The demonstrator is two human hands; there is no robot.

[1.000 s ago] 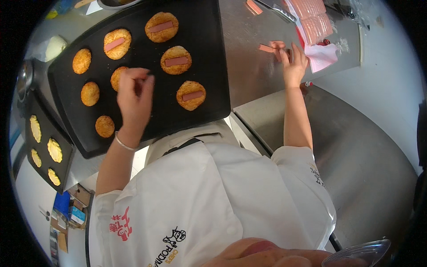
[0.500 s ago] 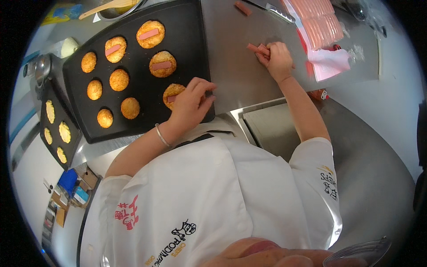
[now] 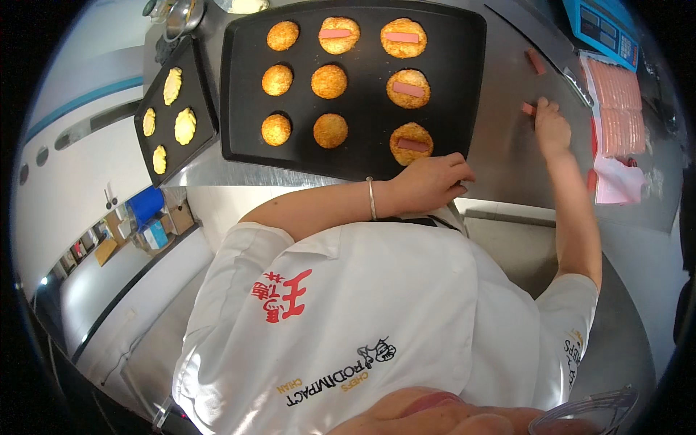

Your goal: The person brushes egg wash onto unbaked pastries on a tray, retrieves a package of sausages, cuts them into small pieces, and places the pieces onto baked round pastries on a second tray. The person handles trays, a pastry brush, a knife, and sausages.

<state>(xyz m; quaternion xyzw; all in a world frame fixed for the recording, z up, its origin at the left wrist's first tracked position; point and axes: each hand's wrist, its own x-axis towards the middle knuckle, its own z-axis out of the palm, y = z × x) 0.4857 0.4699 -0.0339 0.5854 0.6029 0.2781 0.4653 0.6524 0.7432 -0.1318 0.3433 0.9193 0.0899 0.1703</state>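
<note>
My right hand (image 3: 552,129) rests on the steel worktop, its fingertips closed on a pink ham strip (image 3: 529,109); any others are hidden by the fingers. My left hand (image 3: 433,181) is over the front right edge of the dark baking tray (image 3: 348,161). Its fingers are loosely bent and apart, with nothing seen in them. Beside it sits a round golden bun (image 3: 400,154) carrying a ham strip (image 3: 413,145). Three more buns on the tray bear a strip, among them this far right bun (image 3: 403,51). Several others are plain, such as the front left bun (image 3: 276,130).
Another ham strip (image 3: 536,61) lies beyond my right hand. A long knife (image 3: 577,85) lies beside a pack of pink sausages (image 3: 615,105), with a blue scale (image 3: 603,32) behind. A smaller dark tray (image 3: 169,134) with pale shaped dough pieces stands at left. A metal bowl (image 3: 183,20) is behind it.
My left hand has left the nearest right bun and moved right, uncovering the strip on it. The pieces at my right hand show less now. The whole view has turned and shifted.
</note>
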